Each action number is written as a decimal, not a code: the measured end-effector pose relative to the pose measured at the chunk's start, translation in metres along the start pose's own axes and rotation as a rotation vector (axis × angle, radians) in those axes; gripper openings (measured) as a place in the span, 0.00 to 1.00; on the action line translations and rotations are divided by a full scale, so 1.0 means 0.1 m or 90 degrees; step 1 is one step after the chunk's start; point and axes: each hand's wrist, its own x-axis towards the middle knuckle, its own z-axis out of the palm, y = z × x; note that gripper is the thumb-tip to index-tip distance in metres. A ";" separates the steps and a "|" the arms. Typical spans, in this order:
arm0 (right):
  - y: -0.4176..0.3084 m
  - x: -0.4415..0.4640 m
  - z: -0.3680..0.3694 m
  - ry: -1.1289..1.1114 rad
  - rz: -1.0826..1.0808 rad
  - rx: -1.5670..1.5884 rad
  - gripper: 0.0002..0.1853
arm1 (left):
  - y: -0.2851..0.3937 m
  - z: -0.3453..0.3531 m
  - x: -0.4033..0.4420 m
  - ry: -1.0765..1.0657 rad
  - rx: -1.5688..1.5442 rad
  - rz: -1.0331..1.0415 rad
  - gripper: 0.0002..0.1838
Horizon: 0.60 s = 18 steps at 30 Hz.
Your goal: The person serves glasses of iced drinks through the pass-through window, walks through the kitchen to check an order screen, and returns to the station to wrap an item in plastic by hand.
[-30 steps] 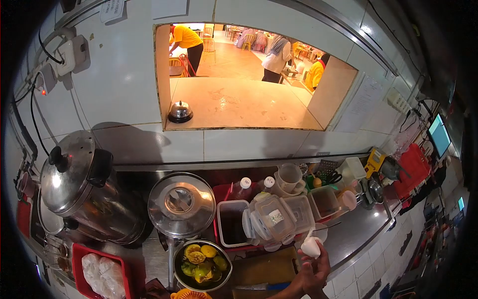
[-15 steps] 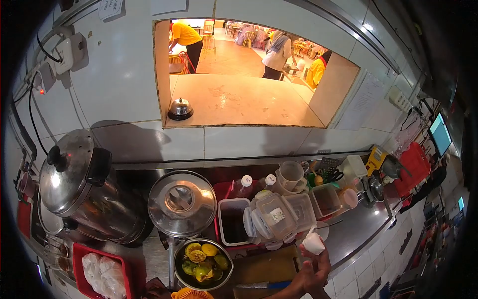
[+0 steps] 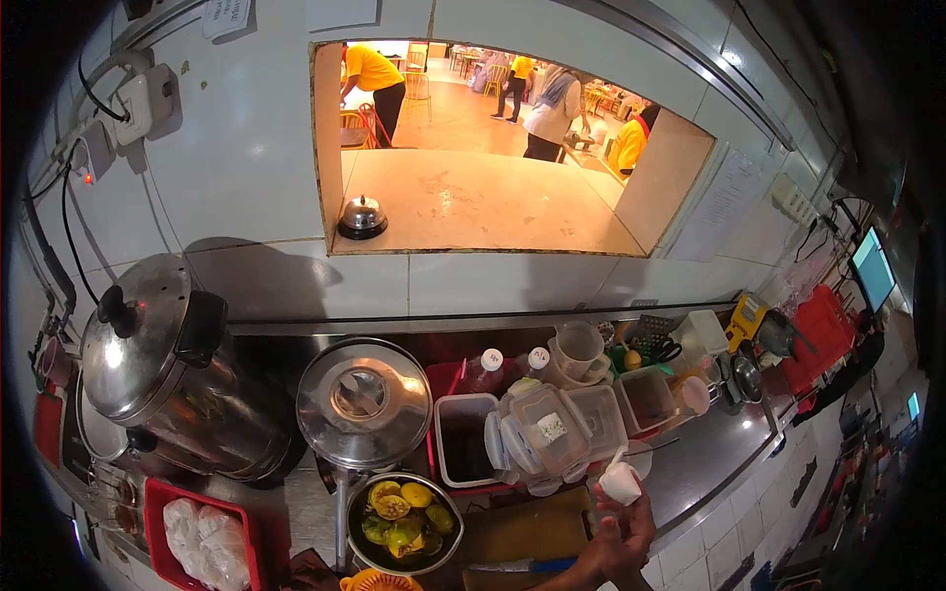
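Note:
My right hand (image 3: 623,540) is raised at the lower right, its fingers closed on a small white bundle (image 3: 621,484) with a narrow pointed top. What the bundle contains does not show. At the bottom edge, a dark, partly cut-off shape that looks like my left hand (image 3: 311,571) lies beside an orange citrus juicer (image 3: 379,580); its fingers cannot be made out. Between the hands stands a metal bowl (image 3: 455,537) of squeezed yellow-green citrus halves (image 3: 405,537). A knife (image 3: 552,565) with a blue handle lies by a brown cutting board (image 3: 527,527), left of my right hand.
Lidded clear containers (image 3: 544,424) sit behind my right hand. Left are a large steel urn (image 3: 236,394), a round-lidded pot (image 3: 363,404) and a red tray (image 3: 153,537) with plastic bags. A service bell (image 3: 362,218) stands in the wall opening; people are beyond.
The view has shifted very slightly. Through the opening, another person in yellow has come into sight. My right hand still holds the white bundle in nearly the same place.

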 end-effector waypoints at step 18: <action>0.41 -0.12 -0.15 0.005 -0.088 -0.046 0.33 | 0.28 0.17 -0.07 0.008 -0.113 -0.056 0.19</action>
